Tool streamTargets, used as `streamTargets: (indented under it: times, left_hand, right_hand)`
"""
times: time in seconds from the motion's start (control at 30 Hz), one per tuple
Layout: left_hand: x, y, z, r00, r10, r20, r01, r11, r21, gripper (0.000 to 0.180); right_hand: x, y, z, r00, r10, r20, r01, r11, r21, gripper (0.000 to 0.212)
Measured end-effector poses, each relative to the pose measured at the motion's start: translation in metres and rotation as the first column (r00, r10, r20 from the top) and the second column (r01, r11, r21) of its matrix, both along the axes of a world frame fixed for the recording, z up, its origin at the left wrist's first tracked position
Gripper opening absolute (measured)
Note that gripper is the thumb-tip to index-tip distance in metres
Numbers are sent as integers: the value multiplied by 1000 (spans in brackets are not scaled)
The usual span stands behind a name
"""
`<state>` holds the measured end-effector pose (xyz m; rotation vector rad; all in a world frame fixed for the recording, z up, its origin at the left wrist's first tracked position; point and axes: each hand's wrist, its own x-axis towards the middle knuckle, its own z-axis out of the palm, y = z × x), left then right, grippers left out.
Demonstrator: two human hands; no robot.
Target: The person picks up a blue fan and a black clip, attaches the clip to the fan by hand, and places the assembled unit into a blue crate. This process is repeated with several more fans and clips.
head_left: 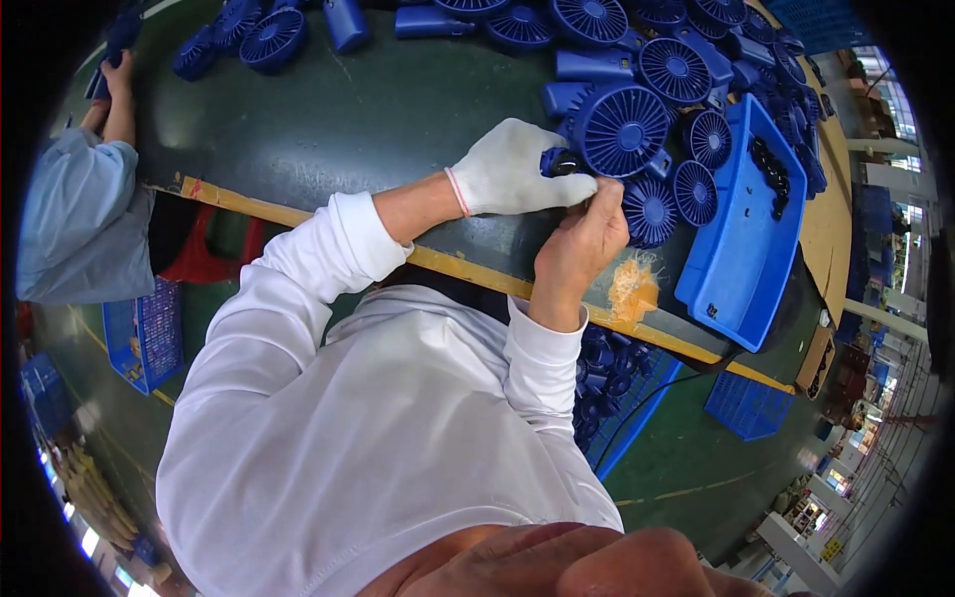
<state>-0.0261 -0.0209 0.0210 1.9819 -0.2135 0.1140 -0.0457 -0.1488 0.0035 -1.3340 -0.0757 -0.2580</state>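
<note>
My left hand [512, 169], in a white knit glove, is closed round a dark blue fan part [559, 161] with a black round end. Whether this part joins the large blue fan [625, 131] just beyond it, I cannot tell. Bare, my right hand [587, 239] pinches close by, its fingertips meeting my left thumb. Whatever lies between those right fingers is too small or hidden to name. Beside my right hand rest two smaller round blue fan grilles, one nearer [651, 211] and one farther right [695, 192].
Many blue handheld fans [676, 70] are heaped along the far side of the dark green table [328, 119]. A blue tray [741, 269] with small black parts stands at right. Below the edge sits a crate [637, 398] of blue parts. At far left another person [85, 214] works.
</note>
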Motion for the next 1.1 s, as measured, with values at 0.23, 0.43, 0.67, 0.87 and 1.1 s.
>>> streamTargets:
  times: [0.23,0.43,0.67,0.87,1.1]
  left_hand:
    - [-4,1,0,989,-147,-24,144,986,-86,31]
    - [-7,-1,10,796,-462,-391,143,771,-620,57]
    - [-13,4,-18,928,-345,-141,263,874,-410,51]
    - [-10,-17,-3,913,-197,358,191,980,52,25]
    - [33,-45,11,895,-305,325,-44,664,746,38]
  right_hand:
    - [-2,7,7,944,161,-286,-48,929,366,53]
    - [3,-3,9,923,179,-341,-81,956,283,45]
    - [-15,-4,8,1000,4,-3,-4,980,-198,34]
    - [-31,-50,17,927,-150,343,279,888,-367,40]
    - [-50,-140,42,866,-359,348,399,76,-914,26]
